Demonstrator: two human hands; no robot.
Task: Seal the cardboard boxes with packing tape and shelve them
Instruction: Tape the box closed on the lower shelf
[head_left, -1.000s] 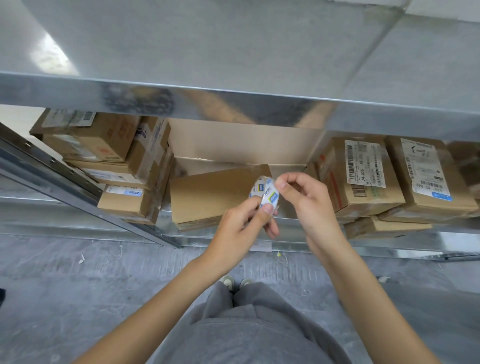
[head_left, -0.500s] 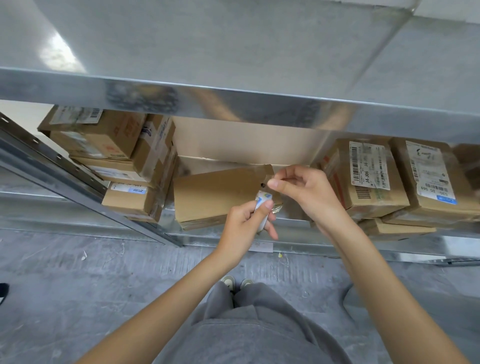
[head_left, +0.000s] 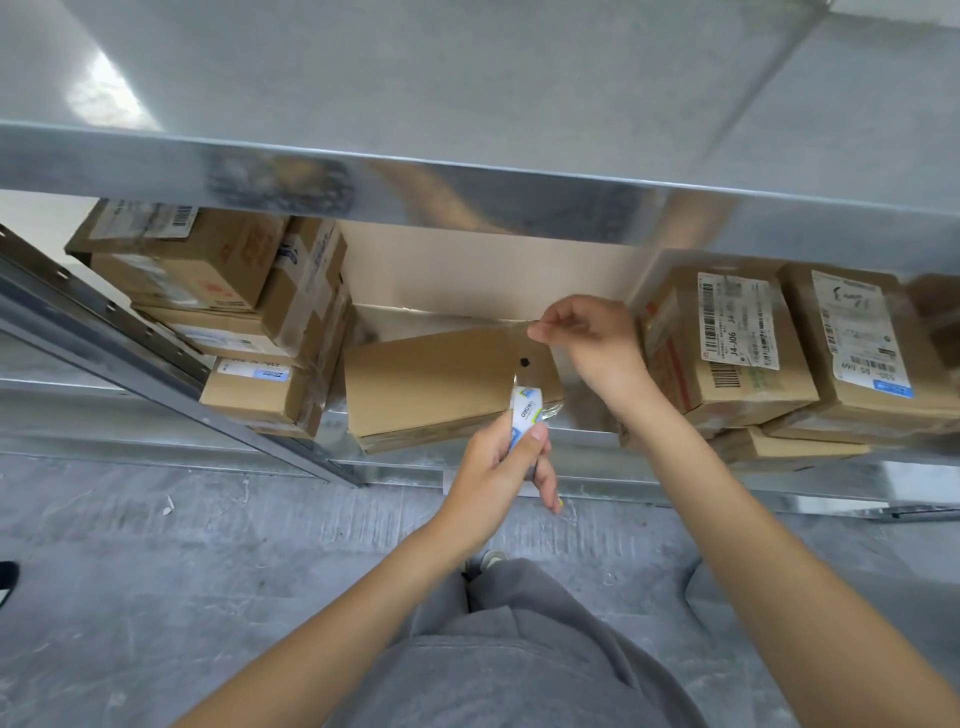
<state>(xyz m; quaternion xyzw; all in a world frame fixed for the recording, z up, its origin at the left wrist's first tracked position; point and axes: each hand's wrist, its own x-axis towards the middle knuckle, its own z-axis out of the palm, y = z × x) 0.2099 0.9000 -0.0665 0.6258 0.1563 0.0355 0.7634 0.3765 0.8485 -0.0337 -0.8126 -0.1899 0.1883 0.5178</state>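
Note:
A plain flat cardboard box (head_left: 431, 384) lies on the lower metal shelf (head_left: 467, 470), between two stacks of labelled boxes. My left hand (head_left: 501, 465) grips a roll of clear packing tape (head_left: 525, 410) with a white and blue core, held in front of the box's right end. My right hand (head_left: 587, 338) pinches the free end of the tape above the box's far right corner. A clear strip of tape (head_left: 522, 353) stretches between the roll and my right fingers.
Stacked labelled boxes (head_left: 218, 312) stand left of the plain box, and more labelled boxes (head_left: 779, 353) at right. An upper metal shelf (head_left: 467, 171) overhangs the scene. A slanted metal upright (head_left: 130, 358) runs at left. Grey concrete floor (head_left: 156, 571) lies below.
My right hand has drawn the tape end up and to the right, away from the roll. My left hand has lowered slightly with the roll. The strip between them has lengthened.

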